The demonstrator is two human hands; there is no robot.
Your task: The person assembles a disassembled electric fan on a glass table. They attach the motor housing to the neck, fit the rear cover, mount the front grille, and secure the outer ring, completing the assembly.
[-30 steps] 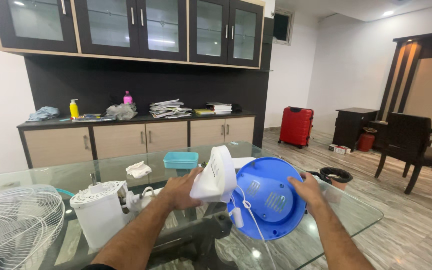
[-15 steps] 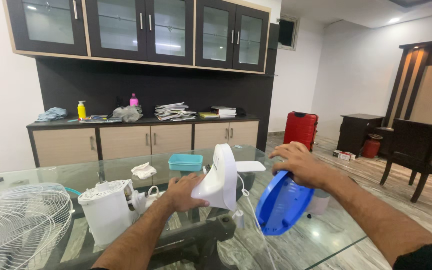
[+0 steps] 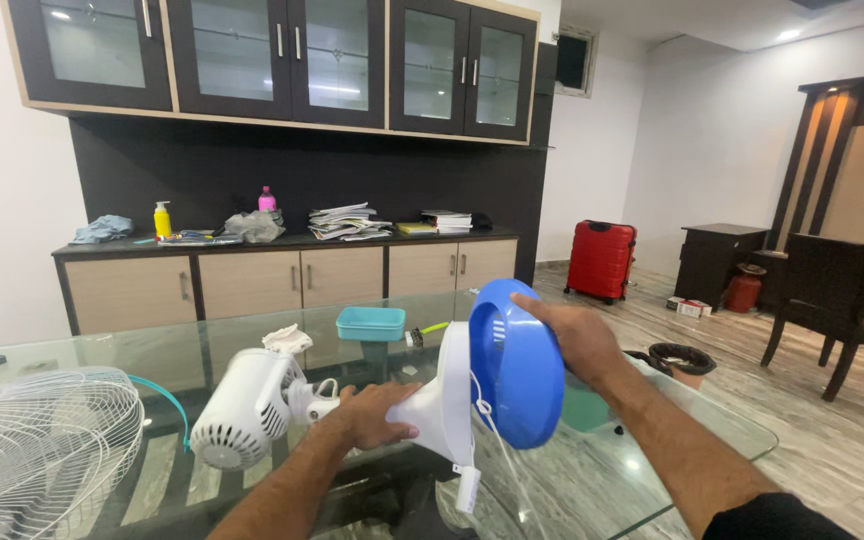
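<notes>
one head-worn view, looking forward and slightly down over the glass table (image 3: pixel 72 360).

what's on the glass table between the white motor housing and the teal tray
In the head view, a crumpled white cloth lies on the glass table, between the white motor housing and the teal tray.

We see a blue base plate (image 3: pixel 522 365) of smooth, glossy plastic, catching a soft sheen on its domed side. The white stand cone (image 3: pixel 444 395) beside it is plastic too, smooth but less shiny. The white motor housing (image 3: pixel 244 412) looks like matt plastic with slotted vents. The fan guard (image 3: pixel 37 450) is thin white-coated wire. Our bench (image 3: pixel 652 450) is clear, polished glass, mirroring the room. The small tray (image 3: pixel 370 322) is teal plastic.
</notes>
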